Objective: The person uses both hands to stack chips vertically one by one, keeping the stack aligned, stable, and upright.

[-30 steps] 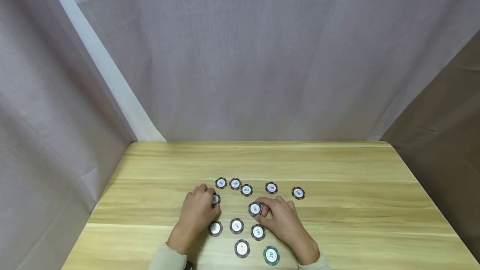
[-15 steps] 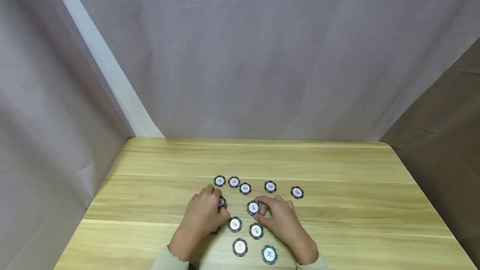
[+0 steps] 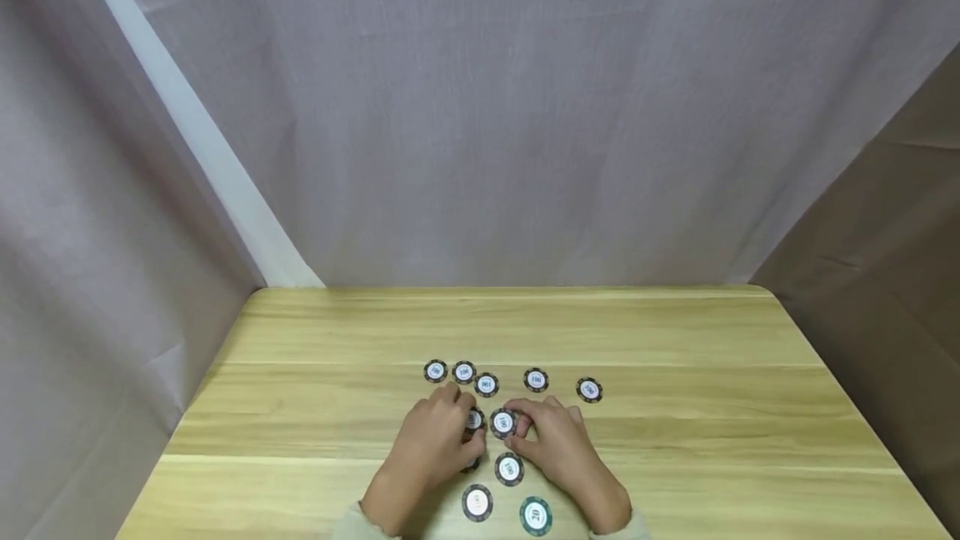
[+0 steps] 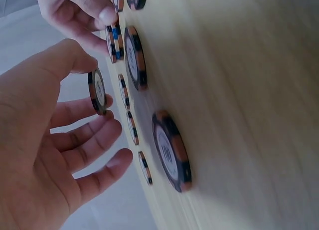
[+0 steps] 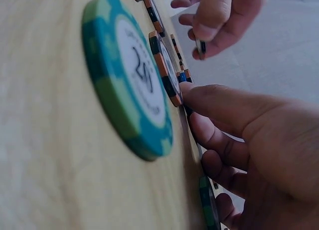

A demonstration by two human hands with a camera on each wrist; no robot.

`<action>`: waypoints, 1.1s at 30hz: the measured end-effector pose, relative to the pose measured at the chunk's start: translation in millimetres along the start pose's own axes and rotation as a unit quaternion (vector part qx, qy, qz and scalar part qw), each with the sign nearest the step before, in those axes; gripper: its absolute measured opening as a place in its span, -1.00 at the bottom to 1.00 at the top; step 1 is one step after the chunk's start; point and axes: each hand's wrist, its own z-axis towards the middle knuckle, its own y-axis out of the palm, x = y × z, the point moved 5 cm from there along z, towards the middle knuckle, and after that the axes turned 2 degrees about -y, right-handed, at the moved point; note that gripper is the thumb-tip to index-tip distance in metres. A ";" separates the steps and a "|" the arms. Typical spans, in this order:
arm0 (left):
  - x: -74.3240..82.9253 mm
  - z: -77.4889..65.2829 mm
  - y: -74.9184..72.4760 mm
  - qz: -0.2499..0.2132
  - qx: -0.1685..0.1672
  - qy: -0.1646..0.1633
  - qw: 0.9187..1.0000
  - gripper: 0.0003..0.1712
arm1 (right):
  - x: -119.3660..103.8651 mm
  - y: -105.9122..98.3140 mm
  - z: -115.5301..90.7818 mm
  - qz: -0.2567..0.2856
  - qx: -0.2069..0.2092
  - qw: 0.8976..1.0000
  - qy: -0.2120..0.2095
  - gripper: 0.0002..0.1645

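Observation:
My left hand pinches a black poker chip marked 100 between thumb and fingertips. In the left wrist view that chip stands tilted on edge, raised off the table. Close by on the right, my right hand grips the edge of a small stack of chips between thumb and fingers. A black 100 chip tops the stack; blue shows on the edge of a chip in it. Another black chip is partly hidden under my left hand.
Several black 100 chips lie flat beyond my hands, including a left one and a right one. Nearer lie two black chips and a green 20 chip. Grey curtains border the wooden table.
My left hand has moved right with its black chip, coming close to the stack and covering another chip on the table. My right hand has stayed in place at the stack.

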 end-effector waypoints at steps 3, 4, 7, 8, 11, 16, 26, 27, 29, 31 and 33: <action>5.9 2.4 1.3 0.004 0.007 0.017 1.000 -0.60 | 0.0 1.1 -0.2 0.002 0.000 1.000 -0.002 -0.48; 6.9 2.9 1.4 0.003 0.007 0.021 1.000 -0.58 | -0.8 1.8 0.3 0.003 0.001 1.000 -0.003 -0.48; 8.2 3.9 3.2 -0.005 -0.003 0.027 1.000 -0.50 | -3.8 4.2 2.8 0.003 0.001 1.000 -0.008 -0.47; 8.2 4.0 3.9 -0.010 -0.008 0.027 1.000 -0.48 | -4.8 5.1 3.7 0.003 0.001 1.000 -0.010 -0.47; 7.6 3.4 7.3 -0.039 -0.018 0.018 0.999 -0.45 | -7.7 7.1 6.2 0.001 0.002 1.000 -0.017 -0.45; 7.4 1.0 12.5 -0.090 -0.013 0.001 0.996 -0.47 | -10.6 9.0 7.9 0.007 -0.001 1.000 -0.019 -0.42; 8.9 -2.1 18.1 -0.127 0.009 0.002 0.992 -0.66 | -12.9 11.6 8.4 0.013 0.000 1.000 -0.015 -0.43; 8.9 -2.4 18.3 -0.129 0.009 0.001 0.992 -0.66 | -12.9 11.7 8.5 0.013 -0.001 1.000 -0.016 -0.44; 8.9 -2.7 19.1 -0.131 0.006 -0.002 0.991 -0.66 | -12.7 11.9 8.6 0.010 0.000 1.000 -0.016 -0.44; 9.2 -2.9 20.1 -0.131 0.002 -0.004 0.991 -0.66 | -12.1 11.5 8.6 0.006 0.004 1.000 -0.016 -0.44; 9.9 -3.2 21.1 -0.130 -0.002 -0.006 0.991 -0.64 | -11.1 10.9 8.4 0.005 0.008 1.000 -0.013 -0.45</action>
